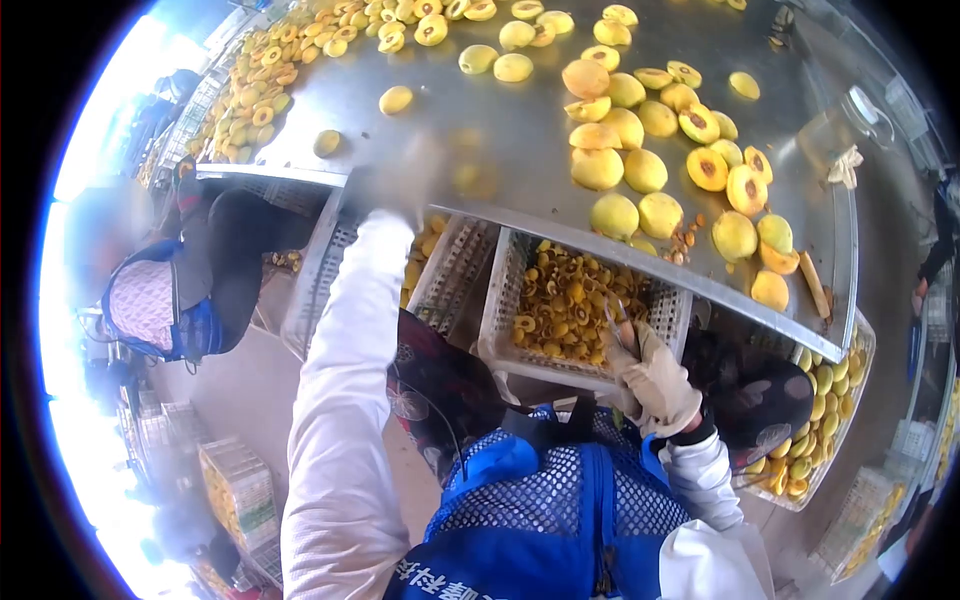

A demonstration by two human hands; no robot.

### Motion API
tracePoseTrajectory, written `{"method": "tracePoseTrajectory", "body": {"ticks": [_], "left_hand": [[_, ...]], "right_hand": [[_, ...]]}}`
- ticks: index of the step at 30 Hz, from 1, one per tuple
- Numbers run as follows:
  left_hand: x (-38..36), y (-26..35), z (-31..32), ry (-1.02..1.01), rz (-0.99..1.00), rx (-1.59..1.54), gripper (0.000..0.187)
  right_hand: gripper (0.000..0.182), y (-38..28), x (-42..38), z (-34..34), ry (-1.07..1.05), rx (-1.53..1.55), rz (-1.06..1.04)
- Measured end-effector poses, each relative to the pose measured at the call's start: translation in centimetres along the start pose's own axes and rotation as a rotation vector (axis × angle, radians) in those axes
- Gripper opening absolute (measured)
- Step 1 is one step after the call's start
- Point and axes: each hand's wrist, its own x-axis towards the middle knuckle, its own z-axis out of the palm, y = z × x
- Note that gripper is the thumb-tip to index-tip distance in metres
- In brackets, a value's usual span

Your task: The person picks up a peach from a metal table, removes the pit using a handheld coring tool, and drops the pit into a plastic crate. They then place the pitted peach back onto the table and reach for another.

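My left hand (402,180) reaches out over the front edge of the metal table (480,120), smeared by motion, so its fingers do not show clearly. Close beside it are blurred yellow fruit (470,175), and a halved peach (396,99) lies a little beyond. My right hand (655,382), in a pale glove, is closed around a small metal pitting tool (613,315) whose thin tip points away from me. That hand is over the near right corner of a white crate (492,325) filled with scooped peach scraps (565,300).
Whole and halved peaches (645,172) cluster on the table's right side; a heap of halves (250,105) covers its far left. A wooden stick (814,285) lies near the right edge. A fruit-filled crate (835,400) stands at lower right. Another person (165,290) sits at left.
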Motion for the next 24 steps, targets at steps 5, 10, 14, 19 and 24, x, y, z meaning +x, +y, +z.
{"method": "tracePoseTrajectory", "body": {"ticks": [5,10,14,19,24], "left_hand": [[-8.9,5.2,4.1,0.26,0.887,0.414,0.052],[-14.9,6.1,11.2,0.235,0.615,0.129,0.079],[-17.7,8.1,13.1,0.136,0.606,-0.209,0.095],[-18.7,8.4,13.9,0.071,0.535,-0.257,0.086],[-18.7,7.7,14.7,0.097,0.588,-0.25,0.084]], "right_hand": [[0.03,-3.8,-2.6,-0.6,-0.067,0.136,-0.031],[0.027,-5.2,-4.0,0.0,-0.031,0.213,-0.139],[0.038,-3.5,-2.4,-0.2,-0.028,-0.014,-0.304],[0.04,-5.7,-3.7,-0.8,-0.05,-0.151,-0.197],[0.041,-4.8,-3.7,-0.6,-0.024,-0.192,-0.221]]}}
